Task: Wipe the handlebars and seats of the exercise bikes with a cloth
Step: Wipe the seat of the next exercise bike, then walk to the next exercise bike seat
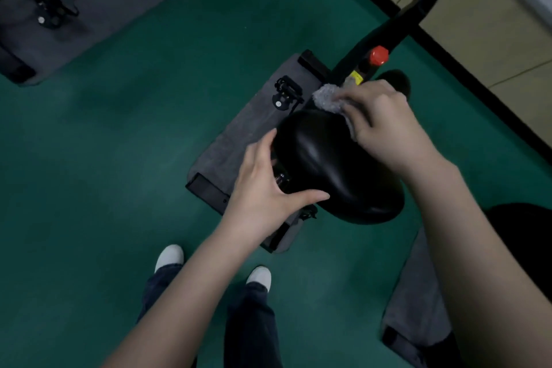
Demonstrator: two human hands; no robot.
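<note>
Pinched in the grip of the right hand [385,125], a fluffy grey cloth [327,97] is pressed against the narrow front end of the black bike seat [328,164], its fingers curled over the fabric so that only a tuft shows past them. Over on the seat's left edge the left hand [263,185] has a half-closed grip, thumb laid across the rear of the top and fingers running along the side. Just beyond the cloth the black bike frame [388,30] rises toward the far right, carrying a red knob [378,55] and, below it, a yellow label [355,77]. A black pedal [285,94] hangs to the left of the seat's nose, above a grey mat [239,134] that lies under this bike on the green floor [104,158]. Near the floor's far left corner a second grey mat [98,9] carries another bike's pedal [49,10], well apart from the hands. A third mat [418,293] shows at the near right, partly hidden by the right forearm. Two white shoes [169,257] stand on the floor near the first mat's near corner. Along the far right edge a black strip [466,81] borders pale tiles [478,24].
</note>
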